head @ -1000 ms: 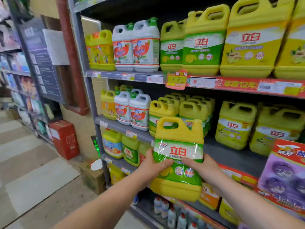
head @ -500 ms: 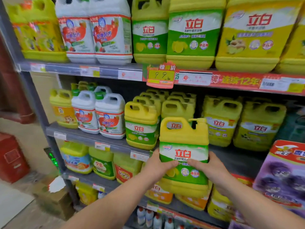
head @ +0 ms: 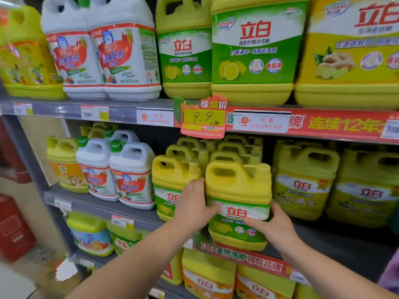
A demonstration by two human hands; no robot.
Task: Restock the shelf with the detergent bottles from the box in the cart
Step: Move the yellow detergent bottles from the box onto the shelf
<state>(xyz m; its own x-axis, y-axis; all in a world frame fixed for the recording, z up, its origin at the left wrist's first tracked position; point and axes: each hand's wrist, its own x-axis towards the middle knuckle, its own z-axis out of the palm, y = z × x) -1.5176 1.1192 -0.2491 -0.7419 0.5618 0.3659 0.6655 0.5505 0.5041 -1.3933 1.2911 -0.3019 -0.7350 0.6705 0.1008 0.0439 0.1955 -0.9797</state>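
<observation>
While we hold a 立白 detergent bottle (head: 237, 186) at the shelf (head: 97, 207), left hand (head: 194, 205) and right hand (head: 275, 230) clamped on its sides, 9.9 price tag (head: 204, 117) above.

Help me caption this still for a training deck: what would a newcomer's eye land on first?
First, the yellow detergent bottle with a green label, gripped between the left hand and right hand at the front of the middle shelf. Next, the red price tag reading 9.9, which hangs from the edge of the upper shelf just above the bottle.
</observation>
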